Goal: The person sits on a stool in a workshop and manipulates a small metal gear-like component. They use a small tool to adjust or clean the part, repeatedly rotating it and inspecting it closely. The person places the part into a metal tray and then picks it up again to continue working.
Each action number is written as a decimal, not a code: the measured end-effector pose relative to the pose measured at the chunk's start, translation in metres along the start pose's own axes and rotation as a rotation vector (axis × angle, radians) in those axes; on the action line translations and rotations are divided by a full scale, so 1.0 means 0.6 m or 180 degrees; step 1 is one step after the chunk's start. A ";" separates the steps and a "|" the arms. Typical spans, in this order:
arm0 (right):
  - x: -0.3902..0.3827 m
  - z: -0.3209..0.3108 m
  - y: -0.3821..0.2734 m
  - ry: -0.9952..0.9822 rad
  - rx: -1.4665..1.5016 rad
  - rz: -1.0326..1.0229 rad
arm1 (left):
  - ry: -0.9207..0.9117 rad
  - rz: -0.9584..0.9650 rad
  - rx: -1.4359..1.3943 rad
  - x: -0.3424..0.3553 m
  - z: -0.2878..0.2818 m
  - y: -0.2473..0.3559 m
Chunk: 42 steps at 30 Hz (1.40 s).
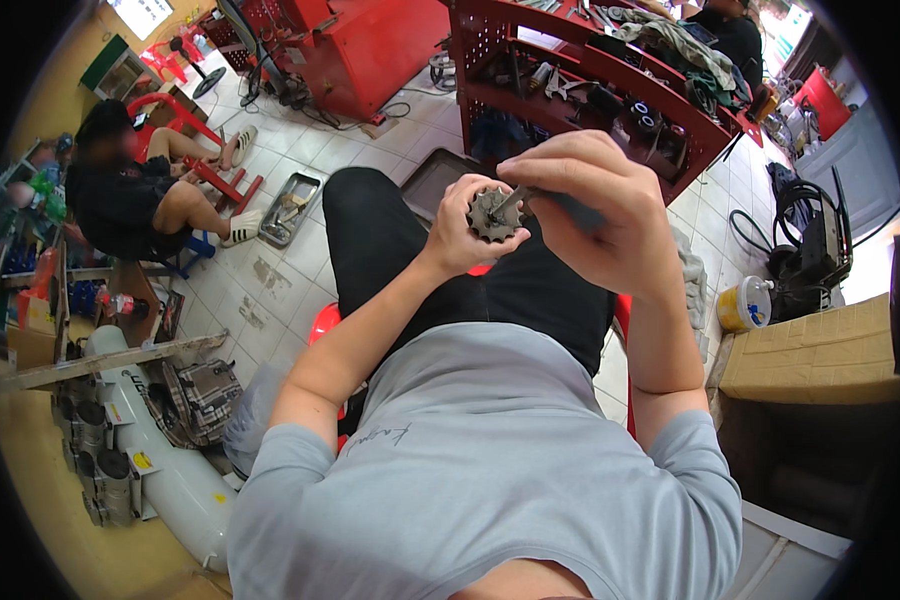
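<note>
Head view: toothed gear [482,226] above the lap [455,308], grasped round its edge by left fingers [463,191]; thin tool [516,200] pinched in right fingers [562,172], reaching its middle. Likely stiff, fairly weighty, perhaps greasy; best held edgewise, minding points. Beyond, floor tray [434,178].

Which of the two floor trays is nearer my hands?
The tray just past your left hand, beside the red tool cart; the other tray lies farther left, near a seated person's feet.
</note>
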State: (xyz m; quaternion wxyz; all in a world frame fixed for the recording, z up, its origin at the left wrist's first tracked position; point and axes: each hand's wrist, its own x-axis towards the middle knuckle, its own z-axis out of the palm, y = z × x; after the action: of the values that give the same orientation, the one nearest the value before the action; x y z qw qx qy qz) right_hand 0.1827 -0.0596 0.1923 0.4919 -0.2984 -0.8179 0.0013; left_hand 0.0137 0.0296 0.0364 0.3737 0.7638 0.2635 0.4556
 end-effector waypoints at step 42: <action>0.001 -0.006 -0.033 0.0270 0.0062 0.0122 | -0.0275 0.0136 -0.0232 0.005 0.005 0.025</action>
State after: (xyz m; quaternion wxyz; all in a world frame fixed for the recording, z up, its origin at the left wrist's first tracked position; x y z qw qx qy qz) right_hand 0.1756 -0.0765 0.2003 0.5289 -0.3090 -0.7904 0.0061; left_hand 0.0183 0.0220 0.0491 0.4024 0.7741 0.2139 0.4394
